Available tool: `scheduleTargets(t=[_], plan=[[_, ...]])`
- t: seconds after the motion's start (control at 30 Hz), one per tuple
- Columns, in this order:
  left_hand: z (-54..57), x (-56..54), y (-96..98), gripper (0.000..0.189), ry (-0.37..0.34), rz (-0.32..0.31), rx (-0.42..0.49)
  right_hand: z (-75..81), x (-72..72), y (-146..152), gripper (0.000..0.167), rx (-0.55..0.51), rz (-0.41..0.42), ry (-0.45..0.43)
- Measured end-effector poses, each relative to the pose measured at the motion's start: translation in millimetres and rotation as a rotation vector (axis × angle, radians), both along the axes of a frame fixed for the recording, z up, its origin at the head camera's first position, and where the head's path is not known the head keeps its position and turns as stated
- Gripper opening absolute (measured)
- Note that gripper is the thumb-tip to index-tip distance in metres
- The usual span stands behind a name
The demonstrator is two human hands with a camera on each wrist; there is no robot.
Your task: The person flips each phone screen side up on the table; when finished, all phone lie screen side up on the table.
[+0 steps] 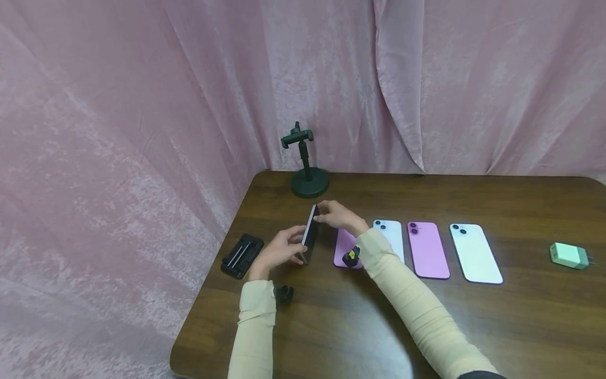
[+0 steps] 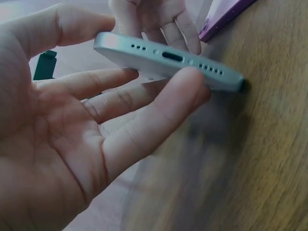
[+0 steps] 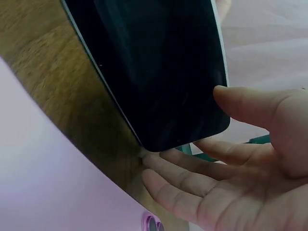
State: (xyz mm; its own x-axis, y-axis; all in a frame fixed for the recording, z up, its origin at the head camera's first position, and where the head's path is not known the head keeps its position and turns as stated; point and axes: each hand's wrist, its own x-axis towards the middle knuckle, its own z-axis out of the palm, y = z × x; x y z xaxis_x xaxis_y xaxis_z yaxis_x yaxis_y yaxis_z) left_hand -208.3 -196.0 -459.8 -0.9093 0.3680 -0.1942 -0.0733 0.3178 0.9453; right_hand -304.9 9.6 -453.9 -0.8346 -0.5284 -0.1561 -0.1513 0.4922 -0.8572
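Between the two hands a smartphone [image 1: 310, 231] stands tilted up on its long edge, close over the wooden table. My left hand [image 1: 279, 247] grips its near end; in the left wrist view a fingertip lies against the silver bottom edge [image 2: 139, 47] beside the charging port. At the far end, my right hand [image 1: 342, 217] pinches a corner, its thumb [image 3: 240, 102] on the border of the dark screen [image 3: 159, 72] and its fingers behind. Just right of it lies a purple phone [image 1: 343, 246], partly hidden by the right arm.
Behind the hands stands a dark green phone stand [image 1: 310, 183]. A black case with thin tools [image 1: 242, 256] lies left. To the right are a light blue phone [image 1: 393, 239], another purple phone [image 1: 428, 252], a pale phone [image 1: 477, 255] and a green charger [image 1: 565, 255]. Pink curtain [image 1: 331, 95] hangs behind.
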Motion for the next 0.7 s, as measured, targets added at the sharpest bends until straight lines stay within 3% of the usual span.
scheduleTargets(t=[0.3, 0.7], plan=[[-7.3, -5.0, -1.1, 0.061, 0.005, -0.038, 0.063, -2.1, -0.5, -8.5, 0.052, 0.080, 0.008, 0.100], [-9.2, -4.4, -1.6, 0.059, 0.060, 0.002, 0.026, -0.6, 1.5, -9.4, 0.061, 0.187, 0.038, 0.177]])
